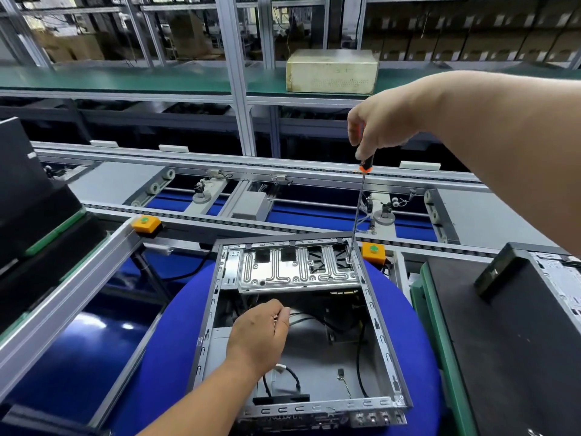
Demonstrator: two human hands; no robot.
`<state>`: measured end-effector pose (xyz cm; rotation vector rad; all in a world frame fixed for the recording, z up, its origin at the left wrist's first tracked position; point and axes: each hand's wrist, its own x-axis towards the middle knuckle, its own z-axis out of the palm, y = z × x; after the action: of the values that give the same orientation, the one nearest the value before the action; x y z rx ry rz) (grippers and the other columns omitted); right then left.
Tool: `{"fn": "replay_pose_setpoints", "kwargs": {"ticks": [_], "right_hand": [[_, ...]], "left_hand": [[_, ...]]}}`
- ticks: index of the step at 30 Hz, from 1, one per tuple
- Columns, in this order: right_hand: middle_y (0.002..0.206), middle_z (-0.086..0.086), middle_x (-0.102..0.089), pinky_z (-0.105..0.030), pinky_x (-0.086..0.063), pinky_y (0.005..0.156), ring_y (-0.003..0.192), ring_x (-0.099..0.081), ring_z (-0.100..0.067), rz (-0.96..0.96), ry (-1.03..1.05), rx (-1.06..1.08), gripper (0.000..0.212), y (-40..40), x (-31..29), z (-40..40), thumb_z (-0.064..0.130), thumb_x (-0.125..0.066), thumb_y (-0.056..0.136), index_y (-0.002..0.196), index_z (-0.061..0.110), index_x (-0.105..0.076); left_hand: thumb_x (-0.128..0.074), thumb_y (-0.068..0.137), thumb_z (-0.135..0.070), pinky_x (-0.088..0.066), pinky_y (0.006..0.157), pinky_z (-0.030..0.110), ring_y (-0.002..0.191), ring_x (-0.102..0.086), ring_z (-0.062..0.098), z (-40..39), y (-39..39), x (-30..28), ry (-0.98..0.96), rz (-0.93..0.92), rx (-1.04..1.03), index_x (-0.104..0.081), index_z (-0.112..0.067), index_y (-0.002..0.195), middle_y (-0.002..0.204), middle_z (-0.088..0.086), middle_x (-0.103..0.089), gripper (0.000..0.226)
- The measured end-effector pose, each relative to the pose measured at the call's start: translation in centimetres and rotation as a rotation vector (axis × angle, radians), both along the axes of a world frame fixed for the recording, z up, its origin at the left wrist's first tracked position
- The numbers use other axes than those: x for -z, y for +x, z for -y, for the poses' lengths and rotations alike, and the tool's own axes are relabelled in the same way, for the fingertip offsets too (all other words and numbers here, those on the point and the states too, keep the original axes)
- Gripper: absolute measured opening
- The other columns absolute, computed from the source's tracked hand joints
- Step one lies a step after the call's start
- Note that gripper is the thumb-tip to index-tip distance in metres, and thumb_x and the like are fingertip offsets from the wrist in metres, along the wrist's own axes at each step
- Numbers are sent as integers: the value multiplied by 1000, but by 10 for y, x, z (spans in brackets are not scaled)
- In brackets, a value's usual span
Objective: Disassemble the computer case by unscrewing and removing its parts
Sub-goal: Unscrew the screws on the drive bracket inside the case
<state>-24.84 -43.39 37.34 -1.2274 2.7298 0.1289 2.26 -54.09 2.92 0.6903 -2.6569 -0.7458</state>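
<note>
Head view: at far left, stacked black units sit beside the conveyor rail. Your left hand hovers over the open computer case, fingers curled in with the tips pinched together; what they hold, if anything, cannot be told. The case rests on a blue round pad, centre frame, with black cables loose inside. Your right hand grips the screwdriver by its orange-and-black handle, shaft near upright, tip set at the far right corner of the metal drive bracket. Another black case lies at right.
</note>
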Motion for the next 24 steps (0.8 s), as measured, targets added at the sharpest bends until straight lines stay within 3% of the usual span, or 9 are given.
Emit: {"fn": "replay_pose_setpoints", "kwargs": {"ticks": [3,5,8,12,15,19,22,24], "right_hand": [[98,-9,-68,-40,-52,80,89,-65,-32,-225,128,38,53,3,7,2,63,-48,98,105,12,-64],[99,-7,-64,-38,-42,78,91,-58,-31,-339,132,22,64,6,10,2,62,-32,104,108,7,-64],[99,-6,-63,-37,-39,72,91,-58,-32,-366,88,-36,46,5,13,2,48,-35,108,110,12,-64],[99,1,-62,-35,-41,67,83,-58,-21,-142,-63,-106,10,4,11,3,34,-54,103,112,30,-56],[98,3,-63,-33,-42,62,82,-60,-18,-5,-85,-129,19,4,5,3,25,-64,97,107,40,-58],[96,0,-63,-21,-46,47,76,-63,-17,92,-93,-94,29,2,3,3,8,-69,88,98,35,-66],[96,-3,-67,-28,-49,56,79,-66,-21,36,-50,-54,17,1,3,1,25,-75,88,101,30,-65],[94,-7,-70,-32,-51,58,80,-69,-25,-14,9,-6,28,-1,3,1,50,-69,91,100,24,-64]], "left_hand": [[-45,106,-43,-29,54,25,61,-49,12,-1,0,-1,0,0,2,-39,-32,69,62,-9,-51,39],[-46,106,-42,-29,55,24,61,-49,12,-1,0,-1,-7,-2,4,-38,-32,69,62,-8,-51,39],[-45,106,-42,-31,56,28,61,-50,13,0,0,-1,-8,0,3,-40,-31,70,63,-8,-51,38],[-44,106,-42,-30,55,26,61,-49,11,0,0,-1,-9,5,6,-40,-31,70,64,-10,-51,38],[-45,107,-42,-30,55,24,61,-49,11,0,0,-1,-13,6,5,-41,-31,71,64,-10,-51,38],[-44,107,-42,-30,55,24,62,-50,11,0,0,-2,-10,13,10,-42,-31,71,64,-9,-52,37],[-44,107,-42,-28,55,23,61,-49,11,0,0,-2,-8,11,10,-41,-32,70,64,-9,-51,38],[-45,107,-42,-30,55,25,62,-50,11,1,0,-2,-12,11,12,-43,-30,71,64,-8,-52,37]]}}
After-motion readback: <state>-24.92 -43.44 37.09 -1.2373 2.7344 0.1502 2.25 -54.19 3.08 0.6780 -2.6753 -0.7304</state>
